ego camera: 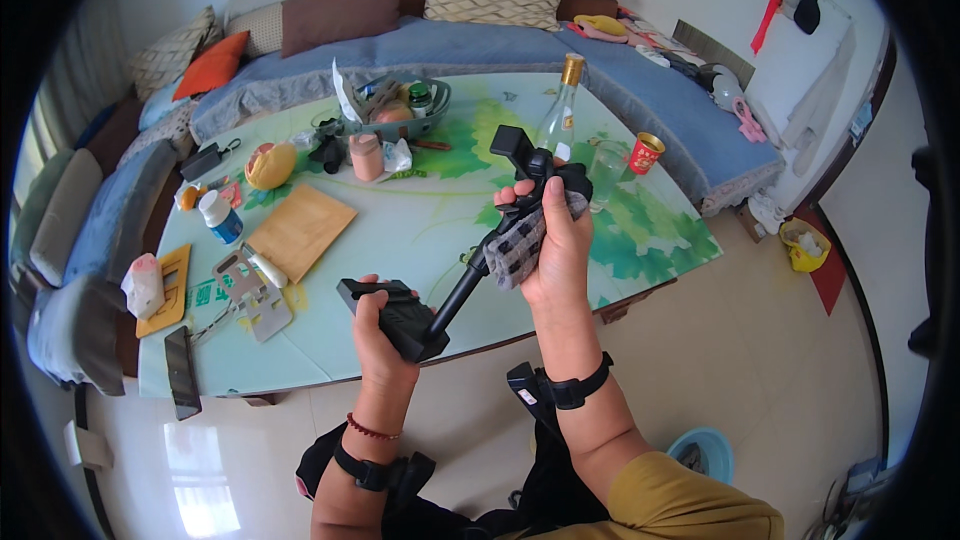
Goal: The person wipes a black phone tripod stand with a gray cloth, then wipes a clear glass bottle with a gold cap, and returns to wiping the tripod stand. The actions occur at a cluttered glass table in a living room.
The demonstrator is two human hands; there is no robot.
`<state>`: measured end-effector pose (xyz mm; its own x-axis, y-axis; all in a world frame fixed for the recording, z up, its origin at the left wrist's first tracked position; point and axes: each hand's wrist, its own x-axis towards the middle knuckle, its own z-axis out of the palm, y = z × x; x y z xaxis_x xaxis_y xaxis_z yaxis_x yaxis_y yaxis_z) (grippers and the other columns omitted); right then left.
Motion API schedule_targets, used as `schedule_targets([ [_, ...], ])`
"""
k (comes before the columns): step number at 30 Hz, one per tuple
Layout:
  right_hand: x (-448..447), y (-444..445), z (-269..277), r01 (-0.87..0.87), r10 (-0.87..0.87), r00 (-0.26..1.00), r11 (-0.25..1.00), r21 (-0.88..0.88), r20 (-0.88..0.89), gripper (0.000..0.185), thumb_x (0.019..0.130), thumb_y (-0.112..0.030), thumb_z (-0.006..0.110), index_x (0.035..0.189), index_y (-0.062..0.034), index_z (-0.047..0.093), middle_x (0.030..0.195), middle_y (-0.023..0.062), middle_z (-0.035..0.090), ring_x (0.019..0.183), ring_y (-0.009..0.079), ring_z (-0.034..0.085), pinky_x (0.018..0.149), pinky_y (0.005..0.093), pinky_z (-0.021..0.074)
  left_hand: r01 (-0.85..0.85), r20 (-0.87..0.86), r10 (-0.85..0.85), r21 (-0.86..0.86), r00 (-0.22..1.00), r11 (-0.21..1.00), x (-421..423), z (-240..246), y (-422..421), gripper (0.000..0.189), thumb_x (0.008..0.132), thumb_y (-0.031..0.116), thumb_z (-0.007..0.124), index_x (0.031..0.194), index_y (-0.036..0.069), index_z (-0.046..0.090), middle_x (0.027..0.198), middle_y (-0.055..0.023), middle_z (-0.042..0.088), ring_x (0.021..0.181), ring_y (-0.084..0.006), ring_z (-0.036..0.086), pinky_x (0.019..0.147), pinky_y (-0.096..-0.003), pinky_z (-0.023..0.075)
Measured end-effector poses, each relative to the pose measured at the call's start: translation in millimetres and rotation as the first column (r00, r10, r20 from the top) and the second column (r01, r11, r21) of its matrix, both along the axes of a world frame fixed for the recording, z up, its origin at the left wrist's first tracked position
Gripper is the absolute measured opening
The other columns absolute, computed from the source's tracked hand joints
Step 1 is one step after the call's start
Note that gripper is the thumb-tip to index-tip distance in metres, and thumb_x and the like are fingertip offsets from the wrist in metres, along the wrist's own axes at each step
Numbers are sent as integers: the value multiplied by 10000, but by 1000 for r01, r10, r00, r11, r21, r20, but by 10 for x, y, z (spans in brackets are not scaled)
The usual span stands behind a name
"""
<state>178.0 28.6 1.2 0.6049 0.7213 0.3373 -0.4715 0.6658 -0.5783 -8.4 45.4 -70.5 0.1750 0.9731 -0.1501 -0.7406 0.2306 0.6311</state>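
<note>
Both hands hold a black stand with a rod above the table's near edge. My left hand grips the blocky black base, thumb on top. My right hand is closed around the upper end, near the black clamp-like head, and also holds a grey-and-black checked cloth against the rod. Black straps with small devices sit on both forearms. Beyond the right hand stand a clear glass bottle with a gold cap, a drinking glass and a red can.
On the glass-topped table lie a wooden board, a white-and-blue bottle, a peeled pomelo, a grey metal plate, a phone and a filled basket. A blue basin stands on the floor at right.
</note>
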Motion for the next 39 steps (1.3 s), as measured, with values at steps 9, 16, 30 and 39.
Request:
schedule_targets([
  [9, 96, 40, -82, 140, -127, 988, 977, -163, 86, 297, 1025, -145, 587, 1280, -4, 530, 1122, 157, 643, 992, 253, 661, 894, 430, 574, -126, 25, 863, 991, 504, 45, -138, 225, 23, 515, 761, 160, 715, 1218, 221, 484, 1526, -188, 234, 1302, -487, 441, 953, -536, 536],
  [16, 314, -119, -19, -474, 501, 864, 843, 253, -53, 542, 1014, -328, 585, 1445, -33, 442, 1351, 124, 559, 1319, 308, 517, 1139, 573, 396, -18, 209, 907, 976, 365, -218, -52, 185, -37, 497, 744, 198, 752, 1148, 360, 512, 1498, -139, 192, 1276, -540, 423, 933, -552, 553],
  [30, 278, -54, -92, -70, 67, 997, 993, 95, 35, 188, 990, -119, 639, 1155, -44, 592, 1008, 55, 653, 943, 199, 669, 987, 497, 547, -68, -54, 805, 991, 591, 116, -67, 203, -58, 571, 738, 199, 738, 1210, 207, 416, 1523, -192, 197, 1323, -473, 423, 970, -530, 542],
  [39, 219, -117, 52, -383, 375, 922, 859, 341, 92, 613, 960, -184, 701, 1481, -139, 381, 1035, 93, 674, 1000, 249, 665, 1064, 544, 477, 269, 124, -263, -28, 957, 963, -123, 193, 40, 443, 782, 125, 582, 1212, 93, 483, 1106, -170, 569, 1021, -380, 607, 892, -543, 550],
])
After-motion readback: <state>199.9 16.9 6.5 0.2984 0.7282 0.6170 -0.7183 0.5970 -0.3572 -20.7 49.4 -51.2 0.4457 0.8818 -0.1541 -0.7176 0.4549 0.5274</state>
